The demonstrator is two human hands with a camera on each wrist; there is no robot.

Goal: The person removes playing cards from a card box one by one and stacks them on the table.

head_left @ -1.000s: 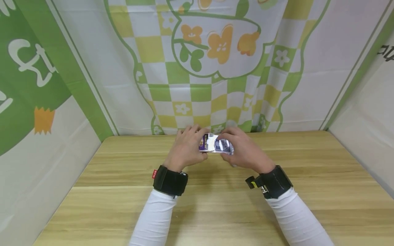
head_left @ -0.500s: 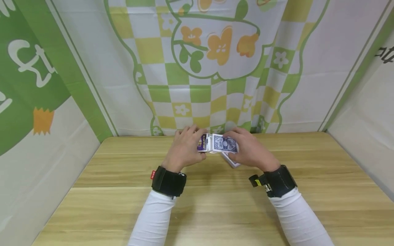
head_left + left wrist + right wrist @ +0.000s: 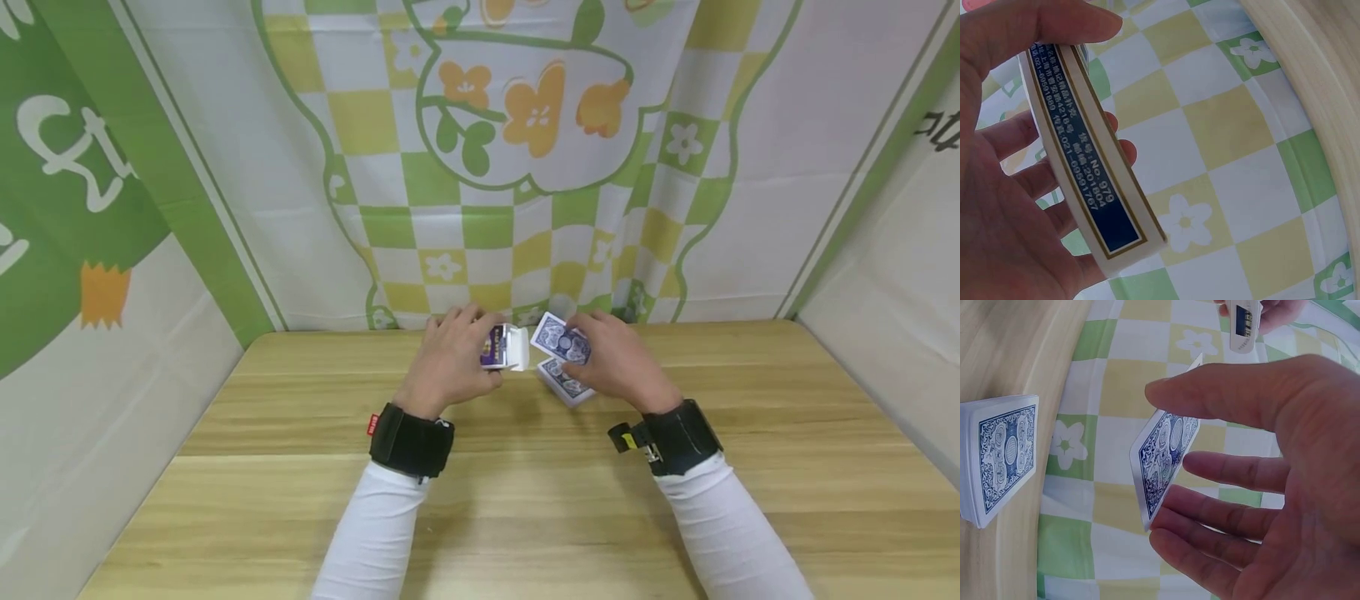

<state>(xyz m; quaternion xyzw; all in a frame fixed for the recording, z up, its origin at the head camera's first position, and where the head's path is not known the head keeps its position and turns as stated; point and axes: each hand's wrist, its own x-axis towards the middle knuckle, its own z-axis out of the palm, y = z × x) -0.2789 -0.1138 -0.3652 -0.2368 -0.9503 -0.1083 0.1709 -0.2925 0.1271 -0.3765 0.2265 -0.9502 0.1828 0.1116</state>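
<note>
My left hand [image 3: 453,360] grips a card box [image 3: 495,347], purple on its face, with a white flap sticking out on the right. In the left wrist view the box's dark blue printed side [image 3: 1085,169] shows between thumb and fingers. My right hand [image 3: 618,362] pinches a blue-backed playing card [image 3: 557,335] between thumb and fingers, tilted in the air to the right of the box. Below that card a stack of playing cards [image 3: 564,385] lies on the table, backs up; the right wrist view shows the stack [image 3: 1007,456] from the side.
The wooden table [image 3: 517,517] reaches back to a green, yellow and white checked curtain [image 3: 487,225]. White and green cloth walls [image 3: 135,367] flank it on both sides.
The right hand has drawn the card away from the box to the right and turned it. The box's flap and the stack beneath have come into view. The left hand has barely moved.
</note>
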